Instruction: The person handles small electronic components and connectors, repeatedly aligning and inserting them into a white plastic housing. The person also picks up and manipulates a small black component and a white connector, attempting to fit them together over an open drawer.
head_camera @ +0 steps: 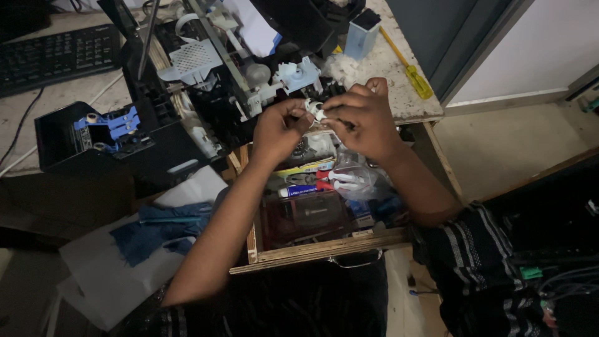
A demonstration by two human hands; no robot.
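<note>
My left hand (pixel 277 131) and my right hand (pixel 365 118) meet above an open wooden drawer (pixel 318 249). Both pinch a small white plastic part (pixel 315 110) between their fingertips. Just behind the hands lies a dismantled printer (pixel 206 75), its black frame, white gears and pale blue parts exposed. Its detached black section with blue levers (pixel 106 128) sits to the left.
The drawer holds pliers with red handles (pixel 312 182), a clear plastic bag (pixel 355 181) and small boxes. A yellow-handled screwdriver (pixel 415 78) lies at the desk's right edge, a black keyboard (pixel 59 56) at far left. A blue cloth on white paper (pixel 156 228) lies lower left.
</note>
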